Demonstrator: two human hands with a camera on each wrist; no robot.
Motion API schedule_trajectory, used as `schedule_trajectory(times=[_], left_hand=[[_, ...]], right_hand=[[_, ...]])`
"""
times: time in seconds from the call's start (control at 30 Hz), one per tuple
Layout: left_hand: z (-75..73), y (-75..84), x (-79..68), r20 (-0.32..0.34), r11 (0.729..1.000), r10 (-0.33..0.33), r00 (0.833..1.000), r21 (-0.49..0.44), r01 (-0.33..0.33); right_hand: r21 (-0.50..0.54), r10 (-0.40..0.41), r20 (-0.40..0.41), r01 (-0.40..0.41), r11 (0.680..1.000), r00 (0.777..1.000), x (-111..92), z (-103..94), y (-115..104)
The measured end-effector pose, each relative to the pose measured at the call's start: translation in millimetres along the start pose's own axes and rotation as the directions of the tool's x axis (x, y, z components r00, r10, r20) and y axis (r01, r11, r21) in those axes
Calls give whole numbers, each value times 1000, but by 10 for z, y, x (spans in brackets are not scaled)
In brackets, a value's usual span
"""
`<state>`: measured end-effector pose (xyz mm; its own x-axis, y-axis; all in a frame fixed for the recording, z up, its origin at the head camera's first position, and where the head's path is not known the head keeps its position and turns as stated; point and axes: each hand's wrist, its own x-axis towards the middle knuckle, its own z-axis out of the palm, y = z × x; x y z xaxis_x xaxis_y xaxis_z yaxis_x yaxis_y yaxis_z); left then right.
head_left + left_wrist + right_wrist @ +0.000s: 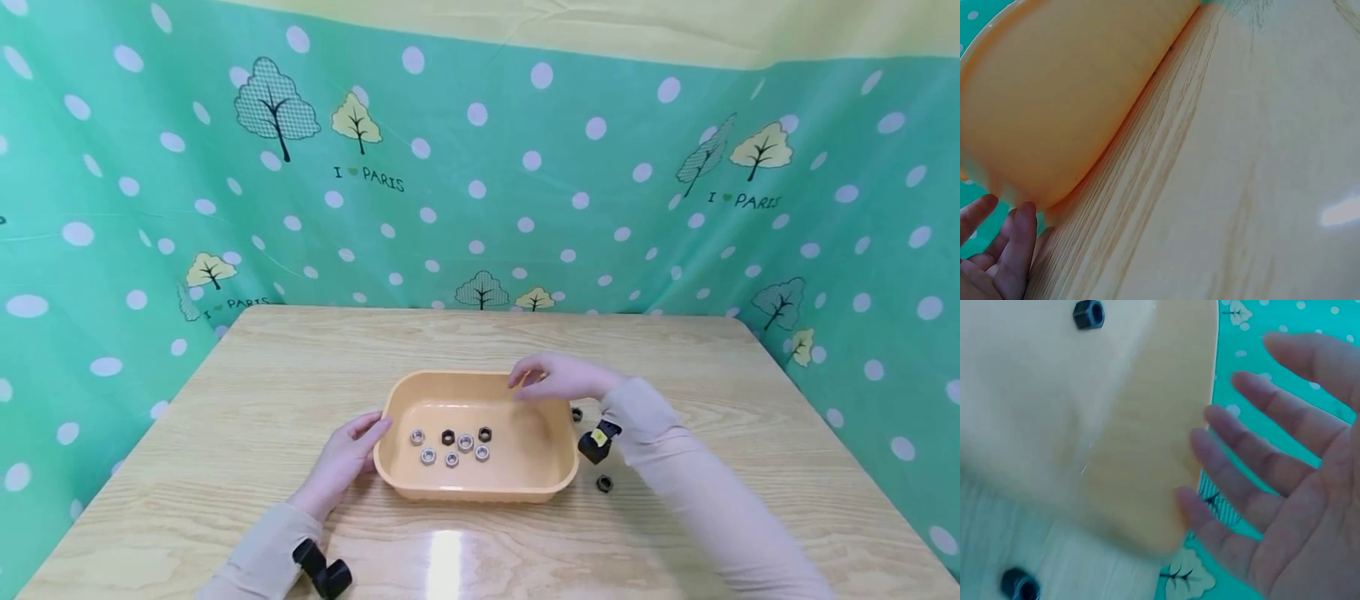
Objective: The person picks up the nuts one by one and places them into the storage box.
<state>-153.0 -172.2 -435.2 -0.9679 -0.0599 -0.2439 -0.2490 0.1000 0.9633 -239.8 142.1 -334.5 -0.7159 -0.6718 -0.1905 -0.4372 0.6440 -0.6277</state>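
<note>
A pale orange plastic tub point(480, 493) stands on the table, with several silver hex nuts point(465, 443) and two black hex nuts point(447, 437) on its floor. My left hand point(347, 457) holds the tub's left end, thumb at the rim; in the left wrist view its fingers point(1021, 234) meet the outer wall. Above the tub's far right part hovers my right hand point(558, 377). The right wrist view shows its fingers point(1285, 419) spread apart, with nothing held. A black nut point(1089, 314) in the tub is visible there too.
Outside the tub on the right, one black nut point(577, 414) lies close to its wall and another black nut point(604, 483) lies nearer the front. The wooden table point(300, 350) ends at a green dotted curtain point(480, 167) behind and at the sides.
</note>
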Motion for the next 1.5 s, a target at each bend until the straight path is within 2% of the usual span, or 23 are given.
schedule_trajectory(times=[0.1,0.4,0.73,1.07,1.27,1.5], left_hand=[[-3,6,2,-2,1000,11,1000,4,-11],[11,9,-13,6,999,35,999,-12,-35],[-6,-5,-13,13,1000,31,999,3,-31],[-1,-24,-8,22,1000,24,999,4,-24],[-1,-20,-7,20,1000,23,1000,1,-23],[-10,-14,-4,21,1000,17,1000,-3,-17]], right_hand=[[24,-23,-58,25,999,998,-61,-25,67],[18,-101,-158,105,994,982,-233,23,278],[82,-96,-244,120,989,965,-446,102,513],[81,-162,-246,187,979,956,-661,196,684],[25,-143,-206,152,988,968,-870,266,725],[-6,-157,-193,159,987,969,-1008,349,803]])
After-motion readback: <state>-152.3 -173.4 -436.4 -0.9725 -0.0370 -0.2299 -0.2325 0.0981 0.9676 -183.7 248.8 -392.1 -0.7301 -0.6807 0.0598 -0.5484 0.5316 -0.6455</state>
